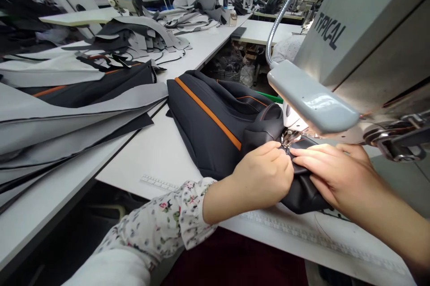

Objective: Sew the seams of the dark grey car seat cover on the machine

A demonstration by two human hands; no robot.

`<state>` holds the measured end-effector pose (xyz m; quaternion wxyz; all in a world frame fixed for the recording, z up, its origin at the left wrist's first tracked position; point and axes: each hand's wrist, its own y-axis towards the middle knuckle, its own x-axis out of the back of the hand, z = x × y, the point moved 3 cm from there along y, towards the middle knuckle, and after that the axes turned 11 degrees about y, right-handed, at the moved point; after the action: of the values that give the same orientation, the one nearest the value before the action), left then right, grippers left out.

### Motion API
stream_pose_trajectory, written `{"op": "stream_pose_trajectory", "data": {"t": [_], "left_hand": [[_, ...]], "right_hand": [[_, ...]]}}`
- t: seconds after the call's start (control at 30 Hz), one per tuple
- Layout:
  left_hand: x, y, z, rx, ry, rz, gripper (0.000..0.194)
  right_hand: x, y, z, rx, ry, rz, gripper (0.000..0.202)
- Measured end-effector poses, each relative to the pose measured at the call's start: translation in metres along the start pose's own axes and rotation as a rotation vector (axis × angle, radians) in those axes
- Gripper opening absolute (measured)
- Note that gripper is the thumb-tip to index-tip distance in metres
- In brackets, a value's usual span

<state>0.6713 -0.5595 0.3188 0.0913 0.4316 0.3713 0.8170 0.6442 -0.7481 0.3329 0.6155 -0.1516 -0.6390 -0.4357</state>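
Note:
A black seat cover [208,111] with an orange stripe lies bunched on the sewing table, its right end under the presser foot [288,138] of a grey sewing machine [363,21]. My left hand [265,174] is closed on the dark material just left of the foot, fingers curled in. On the other side, my right hand [339,169] lies over the material with its fingers stretched toward the foot, pressing it down. Both hands nearly meet at the needle area, which a lamp lights. The material's edge between them is partly hidden by the fingers.
A grey lamp head [312,95] hangs low above the hands on a flexible metal neck [285,8]. Grey and black cut pieces [67,120] are stacked on the left table. A measuring tape strip [289,227] runs along the table's front edge. More sewing tables stand behind.

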Motion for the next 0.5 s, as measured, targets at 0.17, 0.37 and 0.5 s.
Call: {"op": "stream_pose_trajectory", "data": {"t": [0.17,0.37,0.5], "left_hand": [[0.001,0.005,-0.008,0.026,0.069,-0.009,0.028],[-0.001,0.009,-0.009,0.024,0.054,0.018,0.031],[-0.004,0.017,0.002,0.093,-0.056,0.059,0.03]], "right_hand": [[-0.004,-0.005,-0.006,0.017,-0.019,-0.025,0.03],[-0.01,-0.002,-0.002,0.045,-0.072,-0.111,0.024],[-0.004,-0.006,0.005,0.006,-0.087,-0.149,0.023]]}}
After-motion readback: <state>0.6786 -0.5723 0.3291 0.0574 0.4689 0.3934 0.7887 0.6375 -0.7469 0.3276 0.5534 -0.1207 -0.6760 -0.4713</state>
